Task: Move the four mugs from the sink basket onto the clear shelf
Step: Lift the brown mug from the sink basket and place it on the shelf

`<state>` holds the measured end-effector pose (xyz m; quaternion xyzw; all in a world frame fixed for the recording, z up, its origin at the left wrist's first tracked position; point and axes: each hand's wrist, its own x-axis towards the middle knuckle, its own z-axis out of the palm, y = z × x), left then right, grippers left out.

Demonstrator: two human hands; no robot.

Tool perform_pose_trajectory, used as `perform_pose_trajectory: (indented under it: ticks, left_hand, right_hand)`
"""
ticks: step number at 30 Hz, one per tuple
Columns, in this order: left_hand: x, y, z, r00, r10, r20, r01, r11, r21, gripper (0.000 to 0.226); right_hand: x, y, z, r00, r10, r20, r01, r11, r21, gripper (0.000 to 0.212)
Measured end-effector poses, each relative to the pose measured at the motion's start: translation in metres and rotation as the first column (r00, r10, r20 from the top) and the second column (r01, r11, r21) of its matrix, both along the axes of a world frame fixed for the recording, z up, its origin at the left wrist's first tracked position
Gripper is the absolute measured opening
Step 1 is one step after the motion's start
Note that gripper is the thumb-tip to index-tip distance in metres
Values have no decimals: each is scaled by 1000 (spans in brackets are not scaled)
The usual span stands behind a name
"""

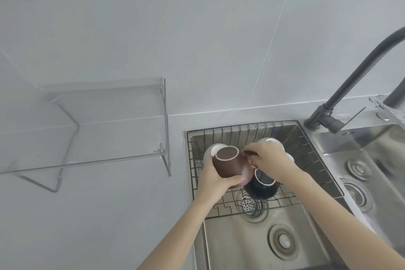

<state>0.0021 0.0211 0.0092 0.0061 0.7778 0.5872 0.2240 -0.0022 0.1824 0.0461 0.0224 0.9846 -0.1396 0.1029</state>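
A wire sink basket [306, 151] spans the steel sink. My left hand [215, 180] grips a brown mug [230, 164], held upside down with its base facing up, above the basket. My right hand [271, 160] is closed on that brown mug's handle side. A black mug [263, 186] lies in the basket just below my hands. One white mug [209, 151] sits behind the brown one, and another white mug [271, 141] shows behind my right hand. The clear shelf [105, 120] stands on the counter to the left, with nothing on it.
A dark grey tap [341, 94] arches over from the right, behind the sink. A second steel basin [372, 160] lies to the right. The sink drain [249, 204] shows below the basket. Grey counter surrounds the shelf.
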Motion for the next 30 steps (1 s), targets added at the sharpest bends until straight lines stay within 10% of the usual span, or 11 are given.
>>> perform_pose_trajectory:
  ticks: [13,30]
  left_hand:
    - [-73,-109,128,826,342,-448,-358,932,52,81]
    - [-129,-136,82,702,544,-459,-639,766,-69,84]
  right_hand:
    - [-102,-100,139,847,163,-506,-336,902,-271,25]
    - [-198,-155,72,910,170,-378,-363,765,-532,26]
